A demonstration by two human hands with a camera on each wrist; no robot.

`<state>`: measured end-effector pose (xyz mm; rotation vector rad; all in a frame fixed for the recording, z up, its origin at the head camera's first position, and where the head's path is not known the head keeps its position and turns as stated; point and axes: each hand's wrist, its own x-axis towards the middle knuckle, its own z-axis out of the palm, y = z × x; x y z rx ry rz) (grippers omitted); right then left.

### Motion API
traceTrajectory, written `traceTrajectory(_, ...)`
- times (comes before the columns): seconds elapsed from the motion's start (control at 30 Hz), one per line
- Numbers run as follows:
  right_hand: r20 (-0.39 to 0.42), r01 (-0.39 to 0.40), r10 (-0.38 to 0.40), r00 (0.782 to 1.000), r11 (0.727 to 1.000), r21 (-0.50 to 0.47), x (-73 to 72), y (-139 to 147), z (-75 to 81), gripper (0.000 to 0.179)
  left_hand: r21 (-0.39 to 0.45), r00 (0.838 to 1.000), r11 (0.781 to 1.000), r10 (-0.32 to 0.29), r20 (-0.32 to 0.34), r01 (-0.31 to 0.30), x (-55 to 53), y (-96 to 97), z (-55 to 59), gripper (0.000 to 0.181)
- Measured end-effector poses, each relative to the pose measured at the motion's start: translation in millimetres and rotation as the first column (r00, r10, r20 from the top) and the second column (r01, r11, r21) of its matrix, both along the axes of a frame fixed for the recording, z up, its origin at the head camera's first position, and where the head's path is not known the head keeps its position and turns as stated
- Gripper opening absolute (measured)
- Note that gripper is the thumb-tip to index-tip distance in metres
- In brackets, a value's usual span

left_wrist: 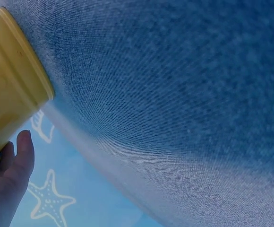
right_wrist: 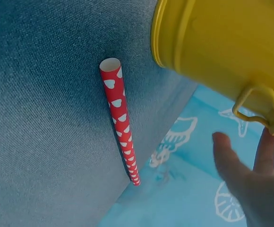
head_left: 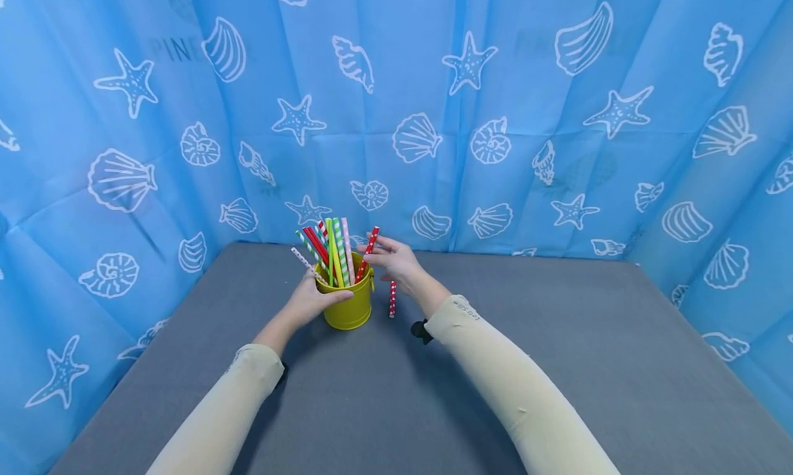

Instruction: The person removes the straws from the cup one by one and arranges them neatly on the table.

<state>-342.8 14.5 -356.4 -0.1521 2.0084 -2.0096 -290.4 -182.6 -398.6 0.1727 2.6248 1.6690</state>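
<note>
A yellow bucket [head_left: 349,314] stands upright, holding several paper straws [head_left: 337,248] in green, yellow, pink and red patterns. My left hand [head_left: 310,301] grips its left side by the rim, with the thumb across the front. A pale dotted straw [head_left: 301,257] leans out beside that hand. At the right rim, my right hand [head_left: 399,260] pinches a red straw with white hearts [head_left: 374,237], whose lower end is inside the bucket. The right wrist view shows only some of that hand's fingers [right_wrist: 224,153], near the bucket's wire handle [right_wrist: 255,101]; the pinched straw is out of frame there.
Another red heart-patterned straw [right_wrist: 119,118] lies on the grey tabletop [head_left: 347,399], just right of the bucket. A blue curtain [head_left: 384,179] with white shells and starfish hangs along the table's back and sides.
</note>
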Motion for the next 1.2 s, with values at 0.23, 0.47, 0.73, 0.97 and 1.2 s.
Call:
traceTrajectory(0.23, -0.020, 0.065, -0.065, 0.998, 0.998, 0.012, 1.4, -0.3, 1.3, 0.048, 0.012, 1.000, 1.000, 0.001, 0.012, -0.001, 0.4, 1.6, 0.6, 0.087)
traceTrajectory(0.47, -0.046, 0.090, -0.093, 0.995, 0.994, -0.055, 3.4, 5.9, 8.8, 0.048, 0.000, 0.999, 1.000, 0.016, 0.033, -0.016, 0.7, 1.2, 0.6, 0.091)
traceTrajectory(0.73, -0.045, 0.107, -0.118, 0.992, 0.976, -0.190, -0.1, 16.0, 20.5, 0.049, 0.011, 0.999, 1.000, 0.010, 0.039, -0.010, 0.9, 0.0, 2.1, 0.090)
traceTrajectory(0.97, -0.041, 0.136, -0.154, 0.987, 0.948, -0.288, -2.3, 27.1, 31.7, 0.050, 0.000, 0.997, 1.000, 0.028, 0.065, -0.028, 1.5, -0.3, 1.9, 0.095)
traceTrajectory(1.2, -0.049, 0.182, -0.212, 0.976, 0.917, -0.355, -5.4, 40.2, 44.0, 0.052, -0.003, 0.999, 1.000, 0.020, 0.049, -0.020, 0.5, -0.1, 1.8, 0.095)
